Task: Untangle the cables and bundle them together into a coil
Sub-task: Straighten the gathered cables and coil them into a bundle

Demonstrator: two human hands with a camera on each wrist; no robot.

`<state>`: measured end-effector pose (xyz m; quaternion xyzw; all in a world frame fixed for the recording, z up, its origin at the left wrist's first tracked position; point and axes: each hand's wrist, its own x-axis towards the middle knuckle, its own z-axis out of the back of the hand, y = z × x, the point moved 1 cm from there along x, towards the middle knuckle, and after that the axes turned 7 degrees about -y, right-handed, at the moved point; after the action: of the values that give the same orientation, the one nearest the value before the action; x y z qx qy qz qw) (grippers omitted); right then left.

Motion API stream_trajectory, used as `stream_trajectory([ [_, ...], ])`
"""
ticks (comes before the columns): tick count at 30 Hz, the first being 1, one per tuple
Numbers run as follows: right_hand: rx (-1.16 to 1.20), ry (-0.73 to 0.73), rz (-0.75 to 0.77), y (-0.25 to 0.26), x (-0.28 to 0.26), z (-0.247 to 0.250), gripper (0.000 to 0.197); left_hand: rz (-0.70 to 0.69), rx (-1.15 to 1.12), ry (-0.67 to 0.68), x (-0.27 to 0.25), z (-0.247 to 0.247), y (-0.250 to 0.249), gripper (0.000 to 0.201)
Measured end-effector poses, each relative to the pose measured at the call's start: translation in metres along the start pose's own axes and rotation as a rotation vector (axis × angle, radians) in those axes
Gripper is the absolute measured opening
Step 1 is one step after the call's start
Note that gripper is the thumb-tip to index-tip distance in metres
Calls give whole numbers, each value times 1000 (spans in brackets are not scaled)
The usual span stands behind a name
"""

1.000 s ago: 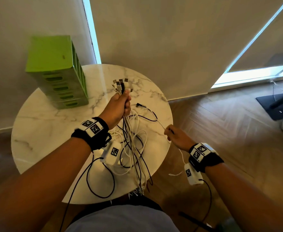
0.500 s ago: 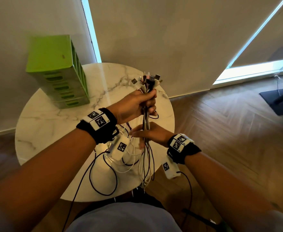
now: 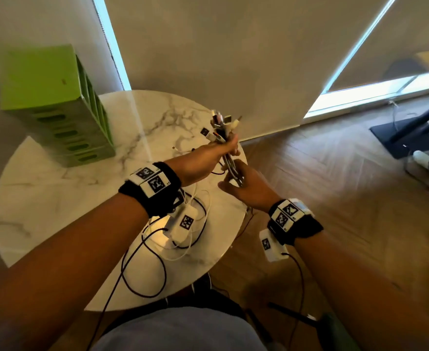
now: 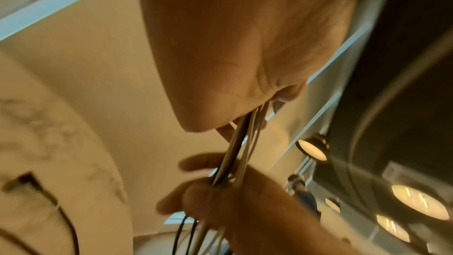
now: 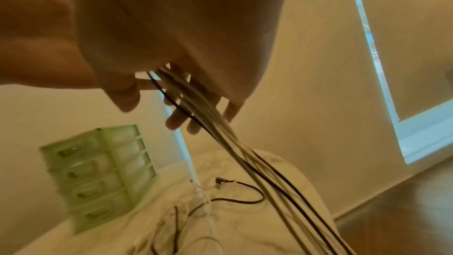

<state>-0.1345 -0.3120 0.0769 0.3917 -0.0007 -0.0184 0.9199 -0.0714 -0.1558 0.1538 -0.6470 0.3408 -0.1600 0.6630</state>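
A bundle of white and black cables (image 3: 229, 165) is gripped in my left hand (image 3: 216, 155) above the right edge of the round marble table (image 3: 56, 211). The connector ends (image 3: 219, 124) stick up out of the fist. My right hand (image 3: 243, 188) sits just below, its fingers loosely curled around the same strands. In the left wrist view the cables (image 4: 242, 143) run down from my left hand (image 4: 232, 65) into my right hand (image 4: 245, 201). The right wrist view shows them (image 5: 232, 143) passing across my right palm (image 5: 171, 36) and trailing down. Loose cable loops (image 5: 235, 199) lie on the table.
A green drawer unit (image 3: 53, 105) stands at the table's far left, also seen in the right wrist view (image 5: 98, 172). Wood floor lies to the right, with a dark mat and stand (image 3: 411, 133) farther off. Wrist-camera wires hang from both forearms.
My right hand left the single strand at the right and came in under my left hand onto the bundle. Both hands then moved right and away with the bundle.
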Motion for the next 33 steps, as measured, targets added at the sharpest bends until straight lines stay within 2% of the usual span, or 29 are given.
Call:
stream_trajectory([
  [2,151,-81,57,18,-4,0,40,-29,127,47,4,-10,-3,26],
  [5,419,-138,-70,36,-14,6,22,-76,167,111,11,-20,-10,25],
  [10,703,-235,-321,41,-34,47,21,-42,197,301,34,-17,24,65],
  [12,814,-219,-342,44,-42,64,24,-26,412,419,37,-33,52,76],
  [14,934,-152,-335,46,-49,79,29,-83,637,480,45,-53,77,61],
  [15,978,-104,-315,47,-53,86,29,-167,654,458,50,-60,86,48],
  [17,974,-71,-278,46,-60,97,27,-286,631,286,67,-68,98,32],
  [19,903,-142,-249,42,-65,104,26,-289,575,65,83,-70,98,34],
  [20,893,-205,-233,40,-65,107,27,-297,520,-33,87,-73,99,24],
  [21,906,-274,-222,39,-64,110,27,-288,456,-92,87,-81,97,14],
  [22,931,-336,-225,39,-61,111,28,-238,403,-82,88,-90,103,10],
  [23,947,-388,-243,38,-57,112,29,-165,380,8,87,-101,104,10],
  [25,924,-459,-305,33,-46,114,31,-8,510,305,82,-120,112,31],
  [26,875,-471,-321,28,-41,115,32,38,597,455,80,-125,113,43],
  [28,781,-425,-357,19,-34,117,30,117,696,616,74,-116,105,64],
  [29,768,-389,-375,15,-30,118,29,143,691,622,73,-107,96,77],
  [30,770,-349,-383,12,-27,119,27,156,594,601,72,-97,87,82],
  [33,831,-170,-332,10,-20,118,18,33,61,442,68,-72,48,64],
])
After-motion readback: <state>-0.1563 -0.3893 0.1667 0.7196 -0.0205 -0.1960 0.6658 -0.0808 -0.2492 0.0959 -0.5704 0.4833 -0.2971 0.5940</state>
